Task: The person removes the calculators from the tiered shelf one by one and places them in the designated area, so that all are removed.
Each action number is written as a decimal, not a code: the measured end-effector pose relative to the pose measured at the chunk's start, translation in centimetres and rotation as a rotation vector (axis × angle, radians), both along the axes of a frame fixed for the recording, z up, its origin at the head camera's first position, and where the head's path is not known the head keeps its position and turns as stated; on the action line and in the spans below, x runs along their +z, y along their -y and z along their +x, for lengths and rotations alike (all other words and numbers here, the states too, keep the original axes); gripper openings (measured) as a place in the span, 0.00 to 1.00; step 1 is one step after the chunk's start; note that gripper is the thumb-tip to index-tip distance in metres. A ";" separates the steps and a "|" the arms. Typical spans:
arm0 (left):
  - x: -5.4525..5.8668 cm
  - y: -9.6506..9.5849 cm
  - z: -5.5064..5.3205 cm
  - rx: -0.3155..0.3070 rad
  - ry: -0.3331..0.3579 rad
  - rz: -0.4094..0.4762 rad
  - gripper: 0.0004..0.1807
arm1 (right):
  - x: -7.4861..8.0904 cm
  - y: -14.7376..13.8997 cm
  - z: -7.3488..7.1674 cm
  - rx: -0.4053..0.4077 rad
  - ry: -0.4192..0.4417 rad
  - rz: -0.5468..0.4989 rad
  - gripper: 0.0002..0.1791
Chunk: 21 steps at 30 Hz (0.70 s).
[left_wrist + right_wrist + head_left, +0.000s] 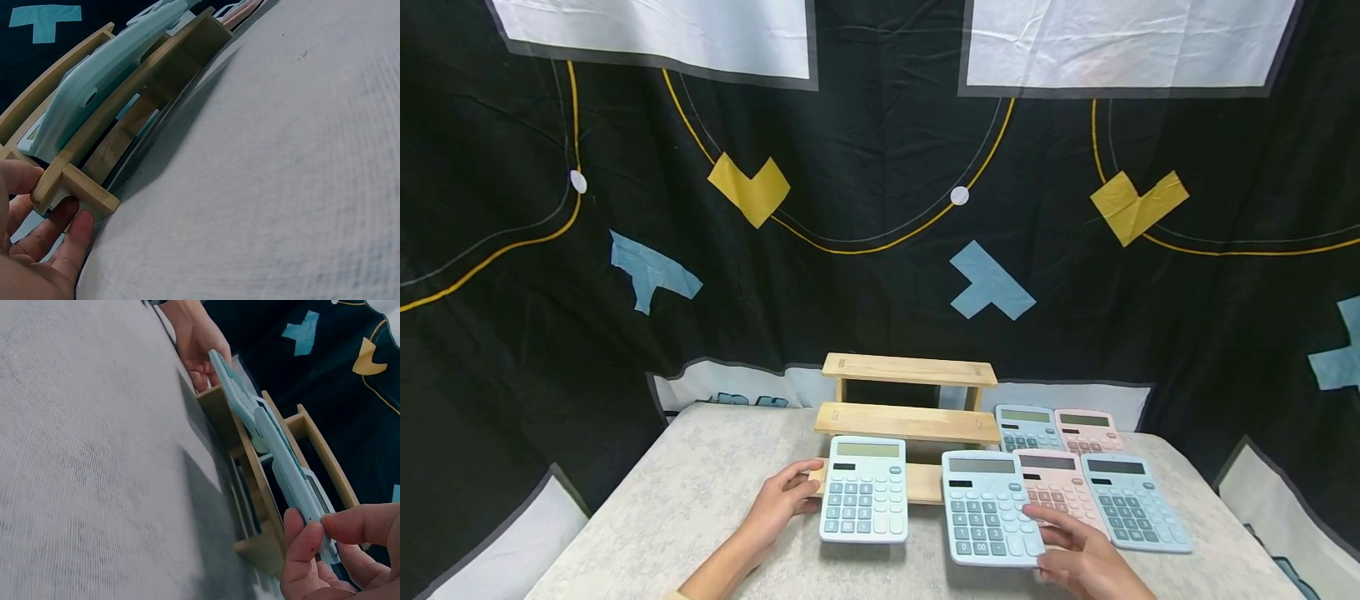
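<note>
A pale wooden three-step display rack point(925, 483) stands on the table. My left hand point(782, 500) grips the left end of its lowest step; the left wrist view shows the thumb above and fingertips point(80, 231) below the board. On that step a light blue calculator point(865, 525) leans back, keys facing me. My right hand point(1082, 546) pinches the right edge of a second light blue calculator point(988, 508), held at the rack's right end. In the right wrist view, thumb and fingers squeeze this calculator point(284, 462) edge-on, close beside the first.
Right of the rack lie a pink calculator point(1051, 479) and a blue one point(1131, 508) in front, with another blue point(1026, 421) and pink one point(1086, 427) behind. The grey-white tabletop point(730, 442) ends at a black patterned cloth point(880, 300).
</note>
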<state>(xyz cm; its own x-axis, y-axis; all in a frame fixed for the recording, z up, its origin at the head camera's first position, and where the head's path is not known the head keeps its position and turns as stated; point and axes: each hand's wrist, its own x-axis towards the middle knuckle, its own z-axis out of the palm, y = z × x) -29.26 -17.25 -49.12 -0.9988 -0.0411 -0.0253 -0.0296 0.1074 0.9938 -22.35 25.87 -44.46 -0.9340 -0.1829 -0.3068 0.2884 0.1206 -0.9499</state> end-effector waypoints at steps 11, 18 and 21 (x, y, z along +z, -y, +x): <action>0.0 0.0 -0.1 0.000 0.011 0.012 0.21 | 0.6 -2.3 0.8 -0.095 0.018 0.085 0.41; -0.3 0.1 -0.5 0.008 0.020 -0.010 0.22 | 0.9 -4.0 1.2 -0.162 0.026 0.115 0.42; -0.4 0.2 -0.5 0.006 0.022 -0.005 0.21 | 0.9 -4.7 1.3 -0.205 0.032 0.121 0.42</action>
<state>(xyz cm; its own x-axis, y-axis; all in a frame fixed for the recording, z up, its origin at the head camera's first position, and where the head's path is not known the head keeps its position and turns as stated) -29.80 -17.42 -49.51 -0.9978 -0.0470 -0.0469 -0.0519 0.1120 0.9924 -21.07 30.53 -43.61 -0.9372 0.0495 -0.3453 0.3486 0.1684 -0.9220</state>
